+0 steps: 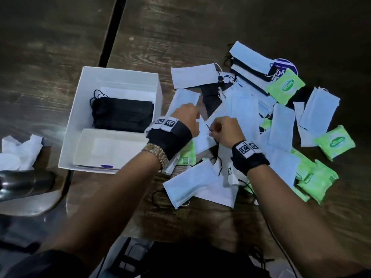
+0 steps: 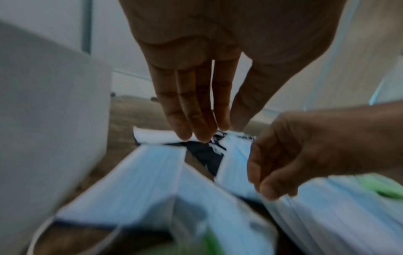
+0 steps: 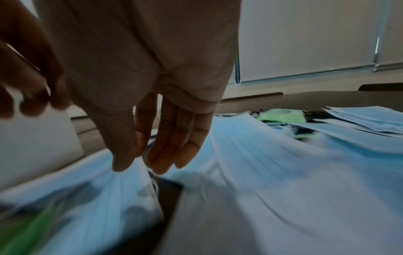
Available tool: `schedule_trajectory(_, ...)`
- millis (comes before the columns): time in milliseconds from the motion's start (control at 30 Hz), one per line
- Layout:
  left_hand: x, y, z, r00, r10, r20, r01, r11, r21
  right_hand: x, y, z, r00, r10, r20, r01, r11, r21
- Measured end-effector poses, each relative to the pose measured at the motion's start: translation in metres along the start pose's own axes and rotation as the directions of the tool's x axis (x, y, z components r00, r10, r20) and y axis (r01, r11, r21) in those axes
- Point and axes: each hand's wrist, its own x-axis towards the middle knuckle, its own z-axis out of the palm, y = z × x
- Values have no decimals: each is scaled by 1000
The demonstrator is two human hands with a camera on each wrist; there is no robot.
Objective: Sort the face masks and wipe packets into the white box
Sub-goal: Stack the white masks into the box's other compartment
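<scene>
on the dark wooden table [image 1: 200,27], seen from the head camera, the white box [image 1: 78,109] is sitting left of a loose pile of pale blue face masks [image 1: 244,109] and green wipe packets [image 1: 286,86], whose oval labels are too small to read. a stack of black masks [image 1: 124,115] is lying inside the box, long axis running left to right, ear loops at the left end. the pile's masks are pointing every way; one near mask [image 1: 190,183] is lying with its long axis slanting up to the right. the left hand [image 1: 185,119] and right hand [image 1: 225,131] are meeting over the pile's near-left part, both wearing black wrist bands with square coded tags. through the left wrist camera, the left hand's fingers [image 2: 185,107] are reaching down straight and together, tips touching a white mask edge [image 2: 152,136], while the right hand is curling over a mask beside it. through the right wrist camera, the right hand's thumb and fingers [image 3: 172,138] are pinching the edge of a pleated blue mask [image 3: 117,193], pleats running away from the camera; the picture is blurring.
</scene>
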Motion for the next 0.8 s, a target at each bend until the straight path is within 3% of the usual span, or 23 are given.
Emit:
schedule_trajectory(133,-17,12,56,957,45,286,-74,993,93,-38,35,22,994,17,111,-16,1000,-8)
schedule_trajectory(367,-51,4,117,942,72,327,-104,991,80,-69,59,34,992,-75,105,63,991,120)
schedule_trajectory(467,-51,4,119,956,52,290,-69,996,49,-73,61,33,989,-98,113,82,987,135)
schedule_trajectory(633,-57,0,119,993,16,114,-9,998,-56,-83,67,28,994,-88,59,73,971,229)
schedule_trajectory(800,-64,2,107,997,71,-30,-77,951,-301,-88,65,24,998,-58,-19,61,890,451)
